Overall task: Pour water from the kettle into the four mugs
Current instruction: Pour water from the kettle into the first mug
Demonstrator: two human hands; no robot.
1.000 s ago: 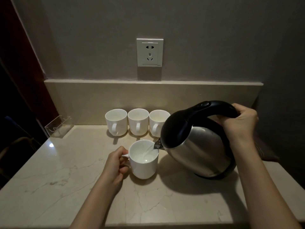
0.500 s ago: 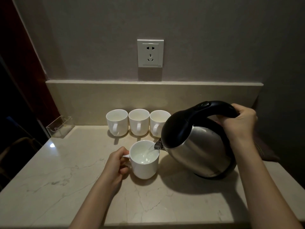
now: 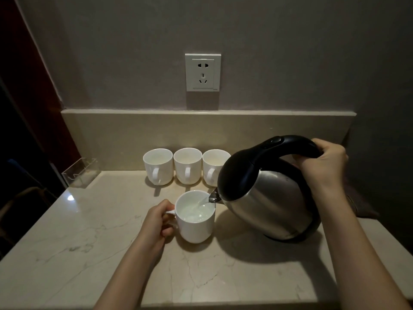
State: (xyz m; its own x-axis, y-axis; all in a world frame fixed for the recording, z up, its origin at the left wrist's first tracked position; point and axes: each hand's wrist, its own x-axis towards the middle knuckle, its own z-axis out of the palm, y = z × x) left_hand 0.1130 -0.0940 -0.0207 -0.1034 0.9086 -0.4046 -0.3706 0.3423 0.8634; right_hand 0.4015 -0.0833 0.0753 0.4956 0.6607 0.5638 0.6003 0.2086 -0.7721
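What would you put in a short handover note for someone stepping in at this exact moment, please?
Left hand grips the handle of the front mug, which stands on the counter.
Right hand grips the handle of the kettle, tilted with its spout over the front mug's rim; water is streaming in.
Front mug holds water, well up but short of the rim.
Three more mugs stand in a row against the backsplash; whether they hold water cannot be told.
Left: finish this pour, level the kettle, then check and fill the back three.
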